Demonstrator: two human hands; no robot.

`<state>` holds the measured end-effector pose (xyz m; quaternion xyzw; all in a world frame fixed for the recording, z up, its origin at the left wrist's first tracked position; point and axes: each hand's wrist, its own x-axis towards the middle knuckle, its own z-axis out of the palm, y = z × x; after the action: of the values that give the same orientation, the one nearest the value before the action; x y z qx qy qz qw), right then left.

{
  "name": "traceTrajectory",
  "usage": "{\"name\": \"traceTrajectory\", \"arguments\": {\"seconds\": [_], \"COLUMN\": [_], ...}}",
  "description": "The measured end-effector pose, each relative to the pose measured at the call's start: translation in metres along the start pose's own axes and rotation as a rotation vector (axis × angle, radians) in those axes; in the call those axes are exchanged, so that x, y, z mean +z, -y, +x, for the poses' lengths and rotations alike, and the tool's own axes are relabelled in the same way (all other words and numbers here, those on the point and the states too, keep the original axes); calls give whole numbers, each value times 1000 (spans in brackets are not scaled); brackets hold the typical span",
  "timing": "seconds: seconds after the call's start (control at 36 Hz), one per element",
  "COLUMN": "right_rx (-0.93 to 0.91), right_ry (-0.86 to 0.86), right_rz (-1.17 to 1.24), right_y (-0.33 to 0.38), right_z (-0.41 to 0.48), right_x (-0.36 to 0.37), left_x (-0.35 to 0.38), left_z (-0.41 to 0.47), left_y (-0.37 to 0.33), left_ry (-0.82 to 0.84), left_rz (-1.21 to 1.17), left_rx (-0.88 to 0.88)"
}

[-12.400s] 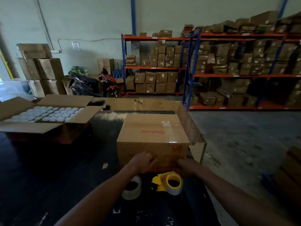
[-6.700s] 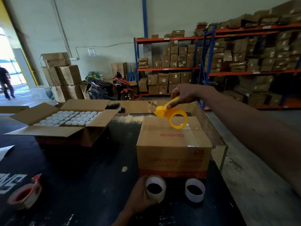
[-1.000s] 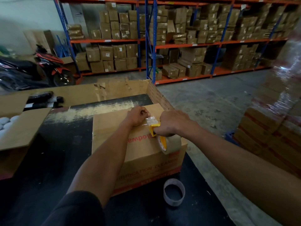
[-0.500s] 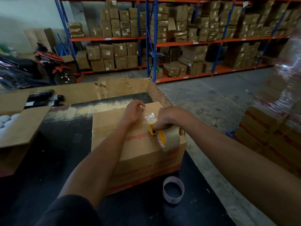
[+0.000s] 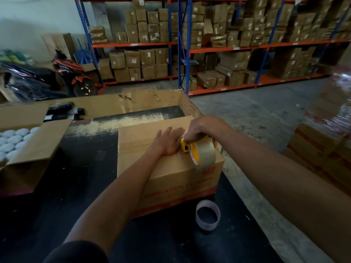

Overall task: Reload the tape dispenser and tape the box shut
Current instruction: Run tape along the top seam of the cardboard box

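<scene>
Fingers [image 5: 171,132] of the left hand [image 5: 168,142] lie flat and spread on top of the box [image 5: 167,168], holding nothing. Right hand [image 5: 202,130] is curled closed around the yellow tape dispenser [image 5: 198,150], which touches the box top just right of the left hand. One loaded tape roll sits on it. One empty tape core [image 5: 208,215] stands on the black table [image 5: 76,186], just in front of the box. One open carton [image 5: 28,145] of white caps lies well left of the box.
</scene>
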<state>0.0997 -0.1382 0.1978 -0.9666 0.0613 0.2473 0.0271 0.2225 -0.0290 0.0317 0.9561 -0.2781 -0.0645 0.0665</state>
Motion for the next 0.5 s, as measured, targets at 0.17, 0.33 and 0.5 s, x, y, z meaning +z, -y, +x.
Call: {"name": "traceTrajectory", "arguments": {"seconds": [0.17, 0.33, 0.5], "right_rx": [18, 83, 62], "right_ry": [8, 28, 63], "right_rz": [-42, 30, 58], "right_y": [-4, -8, -4], "right_z": [-8, -6, -10], "right_x": [2, 17, 9], "left_x": [-5, 3, -4], "left_z": [3, 2, -1], "left_y": [2, 3, -6], "left_ry": [28, 10, 36], "left_rz": [43, 51, 58], "left_rx": [-28, -56, -12]}}
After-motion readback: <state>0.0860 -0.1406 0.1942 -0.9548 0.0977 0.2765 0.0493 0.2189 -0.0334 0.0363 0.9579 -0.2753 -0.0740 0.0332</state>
